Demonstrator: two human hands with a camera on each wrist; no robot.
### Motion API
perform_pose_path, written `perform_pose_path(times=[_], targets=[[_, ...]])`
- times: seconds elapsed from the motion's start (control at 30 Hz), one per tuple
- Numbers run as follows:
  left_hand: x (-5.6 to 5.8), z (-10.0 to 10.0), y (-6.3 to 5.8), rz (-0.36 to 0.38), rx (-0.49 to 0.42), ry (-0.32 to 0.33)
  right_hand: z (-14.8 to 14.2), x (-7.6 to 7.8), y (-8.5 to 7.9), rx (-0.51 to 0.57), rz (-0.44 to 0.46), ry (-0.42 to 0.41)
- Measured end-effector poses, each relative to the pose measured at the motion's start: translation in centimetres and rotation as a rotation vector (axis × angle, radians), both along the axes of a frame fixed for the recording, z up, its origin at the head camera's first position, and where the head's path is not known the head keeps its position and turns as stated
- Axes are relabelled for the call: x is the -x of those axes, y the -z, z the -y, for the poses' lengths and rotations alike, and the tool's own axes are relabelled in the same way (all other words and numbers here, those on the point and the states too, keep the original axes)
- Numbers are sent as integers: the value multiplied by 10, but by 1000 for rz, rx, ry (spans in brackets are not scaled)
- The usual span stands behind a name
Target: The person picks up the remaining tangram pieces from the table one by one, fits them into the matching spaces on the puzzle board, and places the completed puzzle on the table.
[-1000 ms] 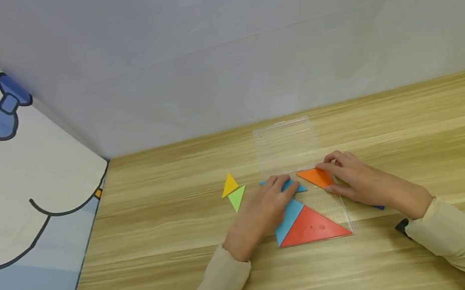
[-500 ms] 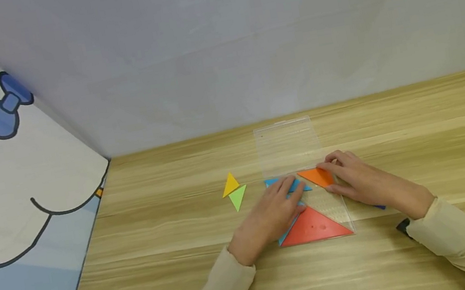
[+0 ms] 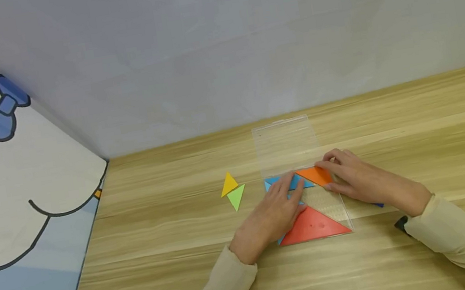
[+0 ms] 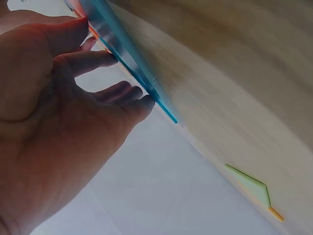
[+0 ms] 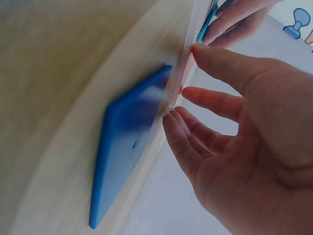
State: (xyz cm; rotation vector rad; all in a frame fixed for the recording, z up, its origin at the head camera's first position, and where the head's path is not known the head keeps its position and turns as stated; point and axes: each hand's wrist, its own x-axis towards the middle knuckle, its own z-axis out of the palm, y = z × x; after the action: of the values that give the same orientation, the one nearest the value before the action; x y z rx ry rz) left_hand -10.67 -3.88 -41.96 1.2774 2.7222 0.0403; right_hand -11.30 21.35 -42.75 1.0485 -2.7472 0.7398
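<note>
In the head view, my left hand [image 3: 267,220] rests its fingertips on a blue tangram piece [image 3: 272,182] at the back left of a clear plastic tray [image 3: 347,213]. The thumb side lies over a light blue piece, mostly hidden under the hand. My right hand [image 3: 358,178] touches the right part of an orange tangram piece [image 3: 312,176] with thumb and fingertips; this piece meets the blue one at the back edge. A red triangle [image 3: 316,225] lies flat at the tray's front. In both wrist views the fingers are gently bent, with their tips on the pieces.
A yellow triangle [image 3: 229,184] and a green triangle [image 3: 236,197] lie on the wooden table left of the tray. A dark blue piece [image 5: 129,127] lies beneath the right wrist. Behind the tray extends its clear lid [image 3: 284,144]. A pale wall stands at the back.
The blue piece has slid right under my left fingers until it meets the orange piece. My left hand has shifted slightly right, covering more of the light blue piece. The right hand stays put.
</note>
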Motion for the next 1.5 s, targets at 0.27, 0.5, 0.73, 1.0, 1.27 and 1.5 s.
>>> perform_pose_path(times=[0.27, 0.5, 0.73, 1.0, 1.27, 1.5], targets=[[-2, -3, 1, -65, 24, -6, 1, 0, -1, -5, 13, 0], [-3, -4, 1, -65, 34, -54, 0, -2, -5, -23, 66, 1], [-4, -3, 1, -94, 17, -63, -1, -2, -4, -30, 23, -18], [1, -4, 2, -59, 29, -94, -2, 0, -1, -6, -4, -36], [5, 2, 1, -33, -8, -71, -3, 0, 1, 32, -21, -48], [7, 8, 1, -96, -23, -26, -2, -2, -6, -18, 114, -5]])
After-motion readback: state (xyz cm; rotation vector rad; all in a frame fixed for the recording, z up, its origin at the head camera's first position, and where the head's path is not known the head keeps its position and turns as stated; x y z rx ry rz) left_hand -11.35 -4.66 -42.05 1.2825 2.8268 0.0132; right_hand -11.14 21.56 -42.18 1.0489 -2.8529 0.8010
